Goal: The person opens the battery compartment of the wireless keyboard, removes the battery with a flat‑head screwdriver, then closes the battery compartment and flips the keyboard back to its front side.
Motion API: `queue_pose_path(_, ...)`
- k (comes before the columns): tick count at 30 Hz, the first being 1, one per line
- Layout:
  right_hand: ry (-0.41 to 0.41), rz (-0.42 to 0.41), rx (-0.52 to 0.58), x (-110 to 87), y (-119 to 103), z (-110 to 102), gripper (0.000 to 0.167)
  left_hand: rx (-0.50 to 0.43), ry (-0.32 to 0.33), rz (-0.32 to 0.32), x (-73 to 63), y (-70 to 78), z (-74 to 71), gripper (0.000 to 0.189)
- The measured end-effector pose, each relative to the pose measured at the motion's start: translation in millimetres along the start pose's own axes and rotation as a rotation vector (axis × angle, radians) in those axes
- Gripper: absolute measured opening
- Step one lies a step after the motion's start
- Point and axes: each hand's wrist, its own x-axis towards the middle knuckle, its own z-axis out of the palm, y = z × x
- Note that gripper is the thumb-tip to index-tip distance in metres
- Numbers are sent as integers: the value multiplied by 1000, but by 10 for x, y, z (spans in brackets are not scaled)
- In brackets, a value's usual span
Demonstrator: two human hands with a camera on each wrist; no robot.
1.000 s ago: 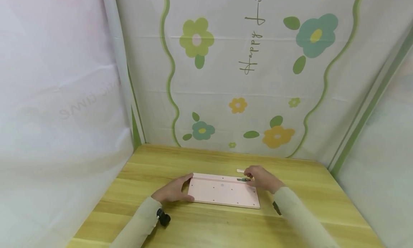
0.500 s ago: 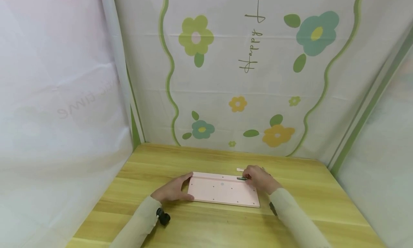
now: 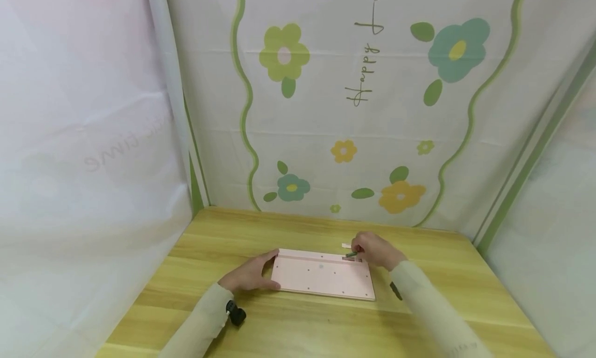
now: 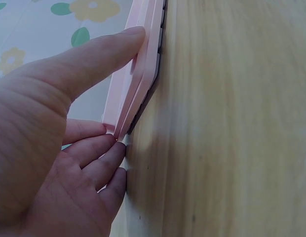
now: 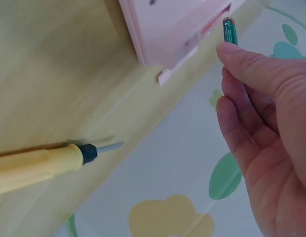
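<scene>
A pink keyboard lies face down on the table, its dark keys visible along the underside in the left wrist view. My left hand holds its left end, thumb along the near edge and fingers at the far corner. Over the far right part, my right hand pinches a small green cylindrical battery between thumb and fingertips. The battery is tilted just above the open battery slot. A small pale pink cover strip lies behind the keyboard, partly hidden by the right hand.
In the right wrist view, a screwdriver with a yellow handle and black collar lies on the wooden table near its far edge. White flower-printed curtains rise at the back and on both sides.
My right hand has lifted the battery up out of the slot, where it lay earlier, and tilted it. The left hand and the keyboard have stayed in place.
</scene>
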Motion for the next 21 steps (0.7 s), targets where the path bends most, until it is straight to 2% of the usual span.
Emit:
queue_pose_path(6,-6,-29,2,121,-38,-96,15,4,-1,-14,3,4,-4,108)
queue_pose_path(9,-4,-46,8,229,-70,-94,15,7,2,0,-2,7,-20,107)
queue_pose_path(16,8,-68,32,477,-166,49,15,10,-7,1,3,-3,-12,107)
queue_pose_path(21,6,-34,45,658,-185,181,15,6,-7,4,-2,-8,-23,108)
